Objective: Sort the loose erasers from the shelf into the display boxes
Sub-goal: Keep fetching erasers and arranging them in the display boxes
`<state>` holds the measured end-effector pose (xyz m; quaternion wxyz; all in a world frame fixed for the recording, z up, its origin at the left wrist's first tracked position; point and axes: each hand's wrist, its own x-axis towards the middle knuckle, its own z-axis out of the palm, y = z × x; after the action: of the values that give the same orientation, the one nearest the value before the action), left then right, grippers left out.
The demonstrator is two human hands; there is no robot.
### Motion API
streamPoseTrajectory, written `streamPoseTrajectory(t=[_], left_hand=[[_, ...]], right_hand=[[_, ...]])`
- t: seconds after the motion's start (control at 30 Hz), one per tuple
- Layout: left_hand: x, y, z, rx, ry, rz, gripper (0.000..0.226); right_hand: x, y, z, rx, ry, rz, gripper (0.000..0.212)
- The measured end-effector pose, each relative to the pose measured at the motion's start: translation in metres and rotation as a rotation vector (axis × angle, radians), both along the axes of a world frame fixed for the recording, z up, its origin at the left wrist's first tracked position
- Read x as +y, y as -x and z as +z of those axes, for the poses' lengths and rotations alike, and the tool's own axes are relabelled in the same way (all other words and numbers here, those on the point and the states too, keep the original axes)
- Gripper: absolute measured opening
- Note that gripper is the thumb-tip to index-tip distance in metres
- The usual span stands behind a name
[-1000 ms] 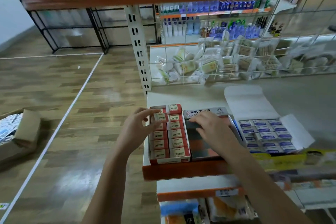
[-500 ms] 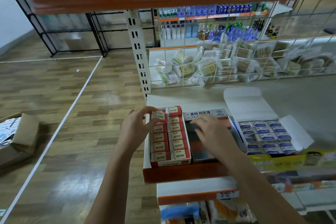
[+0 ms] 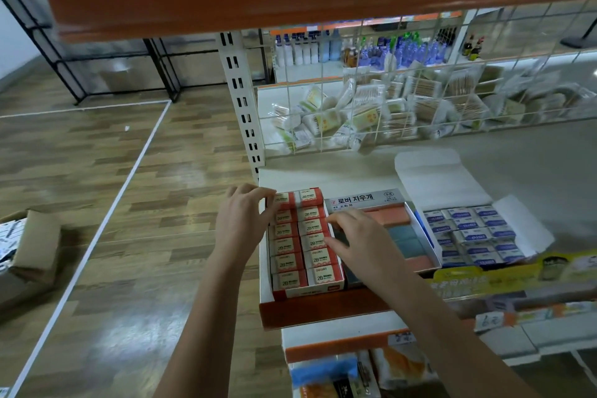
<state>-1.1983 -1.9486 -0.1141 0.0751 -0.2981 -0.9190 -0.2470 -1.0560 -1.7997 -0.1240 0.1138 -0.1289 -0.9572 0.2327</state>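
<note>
**Both hands at the red eraser box**

Your left hand (image 3: 240, 223) curls its fingertips onto the far left corner of the red-and-white cardboard display box (image 3: 305, 291), touching the packed red 2B erasers (image 3: 287, 245) there. Your right hand (image 3: 361, 244) rests relaxed, fingers spread, over the seam between that box and the white open box of orange and teal block erasers (image 3: 402, 229) just beside it. Further right sits a white flapped box of blue-labelled erasers (image 3: 471, 236). All three stand on the white shelf (image 3: 339, 178) with its orange front edge.
</note>
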Motion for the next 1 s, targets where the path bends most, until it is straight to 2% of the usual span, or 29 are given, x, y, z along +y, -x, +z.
streamPoseTrajectory(t=[0.2, 0.33, 0.43, 0.6, 0.7, 1.0], left_hand=[[0.008, 0.0, 0.018, -0.044, 0.171, -0.022, 0.035], [0.045, -0.015, 0.045, -0.016, 0.11, -0.13, 0.04], [0.104, -0.043, 0.063, 0.034, 0.087, -0.281, 0.039], [0.218, -0.115, 0.08, 0.098, 0.136, -0.539, 0.041], [0.283, -0.167, 0.081, 0.138, 0.125, -0.681, 0.042], [0.456, -0.309, 0.052, 0.087, 0.199, -0.806, 0.041]], right_hand=[[0.006, -0.003, 0.012, -0.01, 0.019, 0.024, 0.037], [0.039, -0.018, 0.036, 0.029, -0.06, -0.021, 0.036], [0.085, -0.048, 0.055, 0.033, -0.127, -0.128, 0.038], [0.173, -0.122, 0.075, -0.103, -0.279, -0.303, 0.044], [0.222, -0.176, 0.08, -0.15, -0.285, -0.417, 0.045], [0.356, -0.32, 0.064, -0.262, -0.21, -0.627, 0.043]])
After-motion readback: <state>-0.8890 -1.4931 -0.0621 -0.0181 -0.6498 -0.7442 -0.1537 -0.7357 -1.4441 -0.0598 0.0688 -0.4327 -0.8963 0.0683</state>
